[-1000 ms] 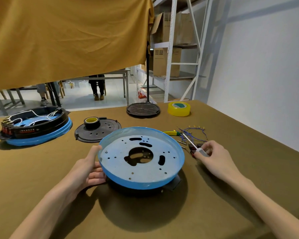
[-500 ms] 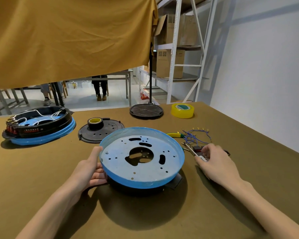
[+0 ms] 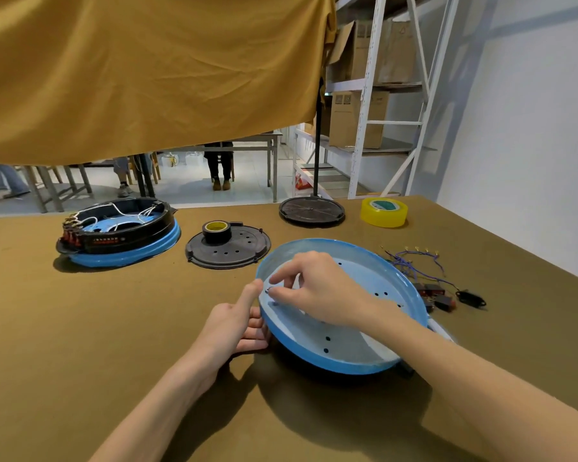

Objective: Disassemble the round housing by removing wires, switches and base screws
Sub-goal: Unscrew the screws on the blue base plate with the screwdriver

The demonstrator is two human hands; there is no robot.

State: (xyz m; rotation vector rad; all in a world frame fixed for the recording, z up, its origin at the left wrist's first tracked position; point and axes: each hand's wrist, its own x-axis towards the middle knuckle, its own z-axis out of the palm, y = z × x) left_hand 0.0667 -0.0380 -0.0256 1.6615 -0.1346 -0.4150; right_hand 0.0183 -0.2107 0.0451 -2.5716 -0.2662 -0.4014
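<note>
Over the blue housing (image 3: 341, 358), right-hand fingers (image 3: 282, 278) pinch a tiny, indistinct screw (image 3: 268, 289); left fingers (image 3: 252, 328) grip its rim.

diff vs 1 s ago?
The right hand left the tools at the right, crossed over the blue housing base and now pinches a small screw near its left rim. The left hand keeps its grip on that rim; the loose wires are unmoved.
</note>
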